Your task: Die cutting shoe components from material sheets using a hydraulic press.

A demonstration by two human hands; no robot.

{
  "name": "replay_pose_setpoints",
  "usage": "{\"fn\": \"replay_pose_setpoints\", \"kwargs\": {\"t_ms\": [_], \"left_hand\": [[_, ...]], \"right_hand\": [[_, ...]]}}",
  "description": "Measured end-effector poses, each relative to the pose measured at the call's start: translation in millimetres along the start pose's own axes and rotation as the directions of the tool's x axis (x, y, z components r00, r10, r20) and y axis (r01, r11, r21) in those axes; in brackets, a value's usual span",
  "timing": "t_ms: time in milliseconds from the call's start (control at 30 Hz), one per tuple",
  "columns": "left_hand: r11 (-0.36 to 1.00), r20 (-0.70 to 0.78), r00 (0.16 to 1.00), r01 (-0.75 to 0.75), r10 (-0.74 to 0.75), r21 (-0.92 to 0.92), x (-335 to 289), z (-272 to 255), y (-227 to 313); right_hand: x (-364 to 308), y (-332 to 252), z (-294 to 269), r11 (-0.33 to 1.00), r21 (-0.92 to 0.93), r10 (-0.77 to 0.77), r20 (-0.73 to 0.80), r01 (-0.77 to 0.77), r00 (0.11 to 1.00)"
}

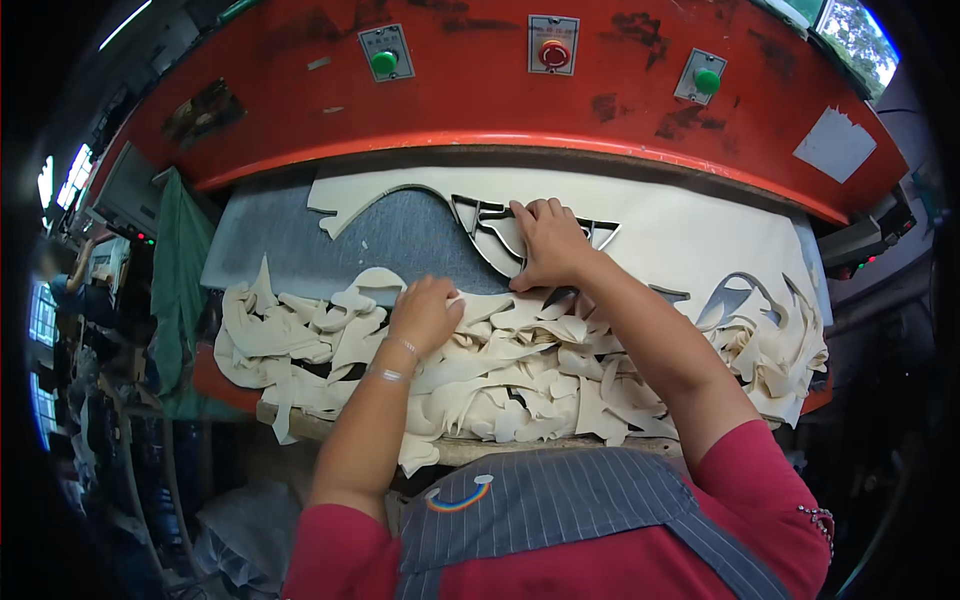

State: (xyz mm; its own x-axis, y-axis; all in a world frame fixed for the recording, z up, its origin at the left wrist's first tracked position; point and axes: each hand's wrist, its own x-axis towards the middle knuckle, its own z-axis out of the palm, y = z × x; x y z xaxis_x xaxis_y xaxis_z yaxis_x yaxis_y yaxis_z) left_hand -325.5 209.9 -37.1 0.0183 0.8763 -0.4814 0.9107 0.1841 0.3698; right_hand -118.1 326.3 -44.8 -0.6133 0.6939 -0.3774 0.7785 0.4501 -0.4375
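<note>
A cutting die (487,238) with a dark metal outline and inner crossbars stands on the edge of a cream sheet (690,225). My right hand (550,243) grips it, thumb on the near side and fingers over the far side. Closer to me and to the left, my left hand (424,314) rests with curled fingers among cream offcuts (500,385); its fingertips are partly hidden, so what they hold cannot be made out. Left of the die, the sheet ends in a thin curved strip (385,192) over a grey-blue cutting bed (400,243).
A red machine beam (470,100) spans the far side, with two green buttons (384,62) and a red button (553,54). Offcuts heap along the near wooden edge (460,451). Green cloth (180,290) hangs at left; another person (75,285) is far left.
</note>
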Motion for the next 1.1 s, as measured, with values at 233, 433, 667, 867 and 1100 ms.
{"fn": "replay_pose_setpoints", "kwargs": {"t_ms": [233, 433, 667, 867, 1100], "left_hand": [[0.837, -0.15, 0.987, -0.135, 0.064, -0.531, -60, -11, 25], [-0.234, -0.045, 0.929, 0.046, 0.366, -0.971, -138, -13, 83], [-0.068, 0.329, 0.856, 0.386, 0.399, -0.92, -146, -38, 93], [0.121, 0.107, 0.913, 0.064, 0.394, -0.991, -145, -39, 80], [-0.125, 0.14, 0.986, 0.15, 0.09, -0.981, -152, -49, 66]], "right_hand": [[-108, -59, -14, 0.935, 0.165, -0.227, -0.399, 0.313, 0.888], [-158, -74, -20, 0.499, 0.858, -0.057, -0.107, 0.121, 0.993], [-184, -77, -2, 0.26, 0.966, -0.038, 0.02, -0.01, 0.999], [-176, -125, -20, 0.316, 0.946, 0.202, 0.009, -0.074, 0.979], [-160, -150, -18, 0.103, 0.992, 0.343, 0.029, -0.069, 0.939]]}}
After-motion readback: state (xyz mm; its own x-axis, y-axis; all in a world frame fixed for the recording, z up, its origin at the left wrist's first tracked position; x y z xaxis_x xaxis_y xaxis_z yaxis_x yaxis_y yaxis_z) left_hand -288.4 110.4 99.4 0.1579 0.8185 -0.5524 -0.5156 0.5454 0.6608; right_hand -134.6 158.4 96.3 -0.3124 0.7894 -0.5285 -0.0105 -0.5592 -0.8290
